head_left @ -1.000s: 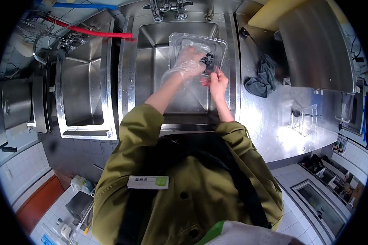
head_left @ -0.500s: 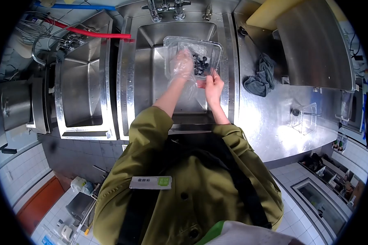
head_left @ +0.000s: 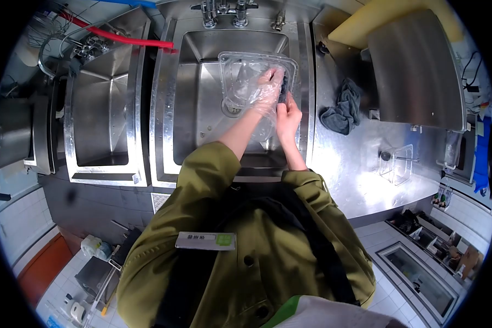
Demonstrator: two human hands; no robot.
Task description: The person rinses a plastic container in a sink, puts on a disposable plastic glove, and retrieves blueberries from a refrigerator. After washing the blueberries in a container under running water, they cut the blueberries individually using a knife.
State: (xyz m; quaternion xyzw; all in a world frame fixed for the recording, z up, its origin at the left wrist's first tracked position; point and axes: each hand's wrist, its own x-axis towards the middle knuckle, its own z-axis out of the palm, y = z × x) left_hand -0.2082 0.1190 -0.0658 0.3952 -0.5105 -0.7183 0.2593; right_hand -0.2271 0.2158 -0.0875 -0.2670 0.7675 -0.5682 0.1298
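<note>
Gathering: gloved left hand (head_left: 269, 90) (its grasp cannot be told) beside dark pieces (head_left: 284, 90); right hand (head_left: 288, 117) grips clear tub (head_left: 256, 54), needing steadiness.

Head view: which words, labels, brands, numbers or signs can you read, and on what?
Badge on the green shirt: small characters, too blurred to read.
Small label on the left sink: too small to read.
No legible text elsewhere.
</note>
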